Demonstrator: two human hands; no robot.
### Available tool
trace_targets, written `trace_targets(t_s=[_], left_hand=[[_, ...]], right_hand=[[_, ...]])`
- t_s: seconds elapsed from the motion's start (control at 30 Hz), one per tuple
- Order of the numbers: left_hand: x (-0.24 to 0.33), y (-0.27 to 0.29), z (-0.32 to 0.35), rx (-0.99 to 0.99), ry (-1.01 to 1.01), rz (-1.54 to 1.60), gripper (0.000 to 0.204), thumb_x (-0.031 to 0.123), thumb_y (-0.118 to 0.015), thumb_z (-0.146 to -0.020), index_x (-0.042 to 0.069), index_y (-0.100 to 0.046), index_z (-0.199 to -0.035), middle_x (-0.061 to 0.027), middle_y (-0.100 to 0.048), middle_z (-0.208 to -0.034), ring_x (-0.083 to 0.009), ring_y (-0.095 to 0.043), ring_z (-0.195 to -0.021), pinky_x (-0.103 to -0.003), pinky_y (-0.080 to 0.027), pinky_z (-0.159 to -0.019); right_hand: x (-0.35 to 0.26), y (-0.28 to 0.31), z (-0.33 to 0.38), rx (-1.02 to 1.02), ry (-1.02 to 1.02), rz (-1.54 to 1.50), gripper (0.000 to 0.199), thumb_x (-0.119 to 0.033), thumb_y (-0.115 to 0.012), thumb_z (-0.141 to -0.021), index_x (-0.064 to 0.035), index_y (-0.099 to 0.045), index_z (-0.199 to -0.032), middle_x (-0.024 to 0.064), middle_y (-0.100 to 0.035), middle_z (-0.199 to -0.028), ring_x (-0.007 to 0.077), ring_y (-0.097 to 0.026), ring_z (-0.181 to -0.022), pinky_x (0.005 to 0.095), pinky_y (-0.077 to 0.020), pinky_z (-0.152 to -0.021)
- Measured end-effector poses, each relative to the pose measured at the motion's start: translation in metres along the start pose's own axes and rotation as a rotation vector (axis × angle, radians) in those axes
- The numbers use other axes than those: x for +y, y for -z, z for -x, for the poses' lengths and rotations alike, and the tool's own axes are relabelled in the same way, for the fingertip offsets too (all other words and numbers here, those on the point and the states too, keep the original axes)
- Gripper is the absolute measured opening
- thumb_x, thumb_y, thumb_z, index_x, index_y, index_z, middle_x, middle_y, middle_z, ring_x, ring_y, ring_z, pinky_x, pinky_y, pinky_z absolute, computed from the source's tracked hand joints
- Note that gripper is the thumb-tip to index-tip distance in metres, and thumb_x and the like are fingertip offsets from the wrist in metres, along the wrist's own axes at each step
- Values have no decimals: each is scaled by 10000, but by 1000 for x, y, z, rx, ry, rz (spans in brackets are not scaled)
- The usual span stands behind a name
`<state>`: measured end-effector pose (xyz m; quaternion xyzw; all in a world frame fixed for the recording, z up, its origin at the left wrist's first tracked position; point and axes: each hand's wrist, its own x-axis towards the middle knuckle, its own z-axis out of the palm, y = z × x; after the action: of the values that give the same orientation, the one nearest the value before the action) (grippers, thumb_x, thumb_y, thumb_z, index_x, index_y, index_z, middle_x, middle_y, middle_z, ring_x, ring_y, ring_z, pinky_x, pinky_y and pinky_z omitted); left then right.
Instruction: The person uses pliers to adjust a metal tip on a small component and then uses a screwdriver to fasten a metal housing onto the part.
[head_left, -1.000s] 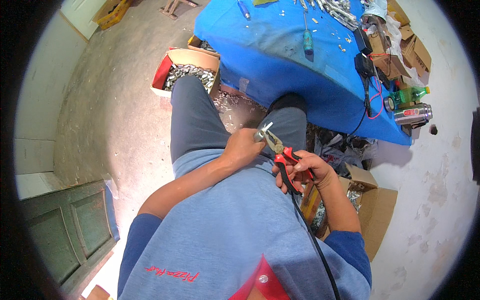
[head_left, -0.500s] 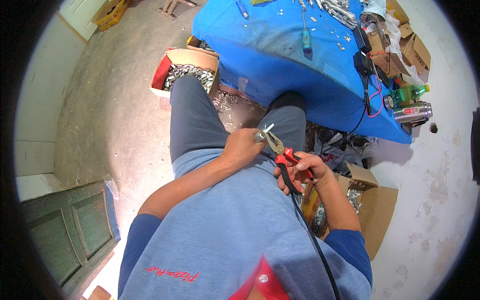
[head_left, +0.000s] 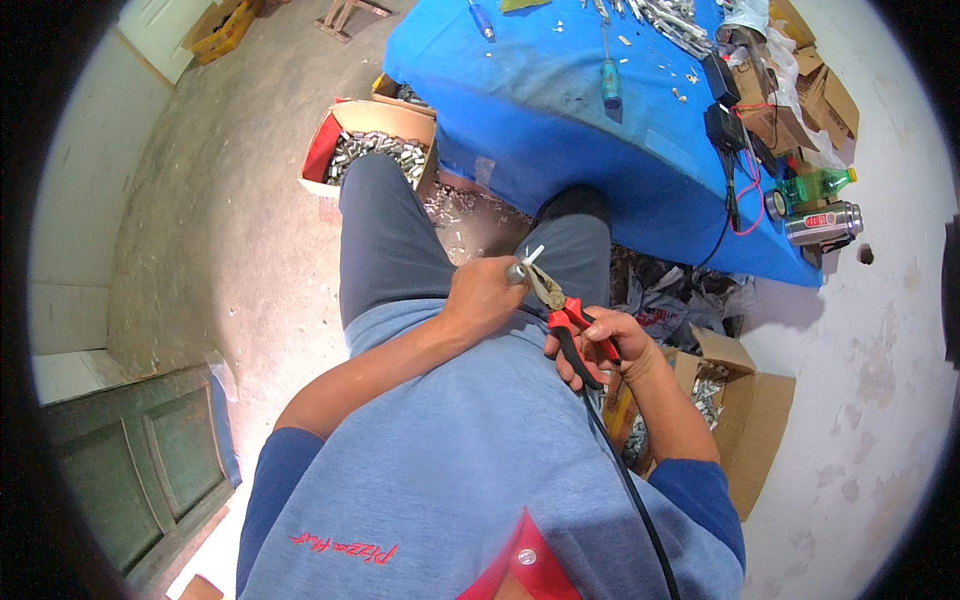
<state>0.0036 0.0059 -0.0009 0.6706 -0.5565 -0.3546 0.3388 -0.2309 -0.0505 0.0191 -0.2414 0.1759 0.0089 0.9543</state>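
Over my lap, my left hand (head_left: 484, 293) is closed around a small silver metal cylinder (head_left: 515, 273), with only its end showing past my fingers. My right hand (head_left: 618, 338) grips combination pliers (head_left: 568, 324) with red and black handles. Their jaws touch or nearly touch the cylinder's end. A thin white piece (head_left: 534, 255) sticks out at the jaw tips. Whether the jaws pinch it or the cylinder's rim, I cannot tell.
Ahead is a blue-covered table (head_left: 540, 80) with a screwdriver (head_left: 611, 84), black adapters (head_left: 725, 125), a green bottle (head_left: 825, 184) and a steel flask (head_left: 825, 223). A box of metal cylinders (head_left: 375, 150) stands by my left knee, an open carton (head_left: 755, 425) at my right.
Both hands stay in nearly the same place. The pliers' handles look slightly closer together, and the white piece has shifted a little to the left.
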Motion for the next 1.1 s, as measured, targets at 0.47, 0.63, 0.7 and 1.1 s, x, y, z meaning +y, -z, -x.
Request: trace_targets(t_s=[0.47, 0.63, 0.7, 1.1], left_hand=[[1, -1, 0, -26, 43, 49, 234, 243, -664, -827, 32, -720, -911, -227, -674, -799, -406, -660, -775, -458, -512, -693], [-3, -4, -3, -60, 86, 201, 231, 215, -651, -836, 27, -723, -949, -223, -682, -816, -380, -674, -773, -433, -509, -689], [-4, -6, -3, -37, 84, 213, 185, 169, -656, -855, 7, -727, -908, -113, -660, -690, -190, -591, -630, -359, -469, -588], [6, 3, 0, -68, 80, 111, 244, 214, -652, -813, 27, -711, -958, -234, -674, -814, -400, -667, -793, -448, -512, -710]], right_hand=[[-1, -16, 0, 162, 70, 126, 433, -221, -550, -828, 125, -575, -1087, 297, -635, -793, 229, -617, -501, 232, -390, -325], [-9, -32, -1, 275, 14, 263, 374, -175, -550, -815, 98, -584, -1067, 253, -653, -792, 212, -620, -506, 236, -393, -366], [-12, -39, -2, 293, 11, 305, 356, -164, -544, -814, 90, -586, -1059, 232, -658, -790, 203, -622, -508, 234, -396, -377], [-5, -19, 2, 96, 21, 52, 509, -212, -556, -820, 190, -527, -1131, 332, -647, -929, 342, -720, -713, 276, -554, -417]])
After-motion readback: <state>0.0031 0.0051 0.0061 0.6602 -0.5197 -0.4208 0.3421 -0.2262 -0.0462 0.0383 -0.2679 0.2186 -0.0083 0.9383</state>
